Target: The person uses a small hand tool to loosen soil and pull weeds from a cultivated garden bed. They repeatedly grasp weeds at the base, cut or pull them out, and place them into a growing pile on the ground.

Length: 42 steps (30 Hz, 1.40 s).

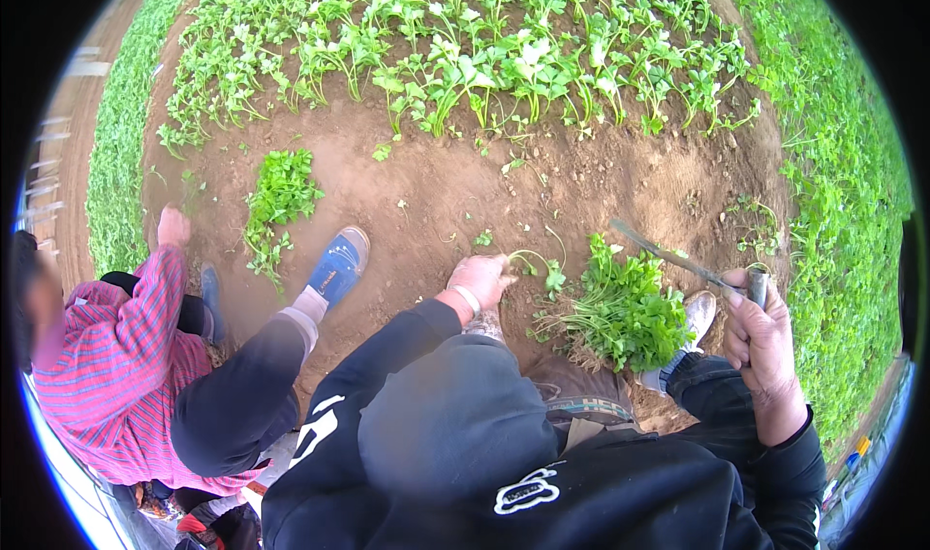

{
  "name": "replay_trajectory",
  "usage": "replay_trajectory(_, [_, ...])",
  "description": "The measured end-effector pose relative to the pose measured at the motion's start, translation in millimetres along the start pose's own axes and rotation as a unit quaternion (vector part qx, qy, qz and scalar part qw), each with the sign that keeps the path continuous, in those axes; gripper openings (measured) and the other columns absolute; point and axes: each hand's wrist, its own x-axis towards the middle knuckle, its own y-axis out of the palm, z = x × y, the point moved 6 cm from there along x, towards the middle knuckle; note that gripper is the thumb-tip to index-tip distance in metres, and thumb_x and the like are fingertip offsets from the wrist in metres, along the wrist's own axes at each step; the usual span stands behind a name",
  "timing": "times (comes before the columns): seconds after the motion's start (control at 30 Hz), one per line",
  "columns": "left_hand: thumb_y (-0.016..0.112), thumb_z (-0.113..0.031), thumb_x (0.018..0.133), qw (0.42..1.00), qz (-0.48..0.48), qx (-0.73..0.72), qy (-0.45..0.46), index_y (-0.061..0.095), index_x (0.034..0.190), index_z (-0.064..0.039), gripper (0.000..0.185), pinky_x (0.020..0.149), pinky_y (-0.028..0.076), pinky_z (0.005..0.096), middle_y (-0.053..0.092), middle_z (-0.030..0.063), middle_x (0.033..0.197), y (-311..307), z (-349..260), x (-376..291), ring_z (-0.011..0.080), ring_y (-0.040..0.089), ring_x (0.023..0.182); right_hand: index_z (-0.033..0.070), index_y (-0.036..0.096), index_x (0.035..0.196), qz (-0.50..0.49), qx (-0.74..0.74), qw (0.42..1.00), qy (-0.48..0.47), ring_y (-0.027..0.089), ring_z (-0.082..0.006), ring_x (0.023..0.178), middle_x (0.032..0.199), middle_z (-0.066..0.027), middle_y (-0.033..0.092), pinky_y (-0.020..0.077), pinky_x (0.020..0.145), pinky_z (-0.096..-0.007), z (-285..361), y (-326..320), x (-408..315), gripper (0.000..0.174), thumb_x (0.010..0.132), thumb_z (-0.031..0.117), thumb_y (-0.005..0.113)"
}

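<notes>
My left hand (481, 280) is low over the bare soil, its fingers closed on a thin green stem (524, 258) with small leaves. In my right hand (759, 332) is the handle of a sickle-like hand tool (672, 258), its long narrow blade pointing to the upper left above the ground. Between my hands a pile of pulled leafy plants (632, 310), probably celery or parsley, lies on the soil by my right shoe, with pale stems and roots towards the left.
Rows of rooted leafy plants (465, 78) stand across the bed ahead. A co-worker in a striped red top (116, 376) crouches at left, one hand near the soil, a blue shoe (340, 263) close to a smaller green bunch (280, 194). Dense green growth (843, 187) borders the right.
</notes>
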Motion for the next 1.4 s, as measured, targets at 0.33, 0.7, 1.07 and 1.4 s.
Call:
replay_trajectory(0.33, [0.067,-0.016,0.087,0.980,0.120,-0.105,-0.119,0.066,0.095,-0.001,0.017,0.073,0.054,0.0371,0.071,0.0163,0.090,-46,84,-57,0.0261,0.070,0.081,0.005,0.056,0.104,0.078,-0.085,0.990,0.082,0.036,-0.0046,0.038,0.061,0.0043,0.044,0.0301,0.033,-0.0219,-16,92,44,0.008,0.096,0.006,0.055])
replay_trajectory(0.7, [0.064,-0.007,0.092,0.656,-0.303,-0.688,-0.070,0.062,0.100,-0.013,0.011,0.068,0.052,0.0247,0.072,0.0077,0.099,-196,228,-55,0.0150,0.070,0.086,0.008,0.055,0.105,0.295,-0.054,0.951,-0.069,0.039,-0.0051,0.041,0.060,0.0062,0.045,0.0322,0.035,-0.0237,21,361,166,0.012,0.095,0.013,0.056])
replay_trajectory(1.07, [0.066,-0.013,0.092,0.884,-0.133,-0.449,0.008,0.066,0.105,-0.003,0.017,0.078,0.049,0.0277,0.068,0.0020,0.092,-165,83,-10,0.0113,0.060,0.083,0.005,0.058,0.107,0.251,-0.082,0.964,-0.018,0.034,-0.0036,0.041,0.061,0.0066,0.041,0.0293,0.035,-0.0225,44,295,185,0.014,0.096,0.013,0.056])
replay_trajectory(1.4, [0.068,-0.024,0.086,0.944,0.228,-0.151,0.184,0.067,0.110,-0.006,0.029,0.088,0.051,0.0400,0.069,0.0166,0.105,34,-75,43,0.0318,0.065,0.101,0.003,0.058,0.118,0.043,-0.080,0.991,-0.100,0.029,-0.0033,0.037,0.057,0.0063,0.038,0.0237,0.034,-0.0209,93,140,74,0.023,0.098,0.013,0.055])
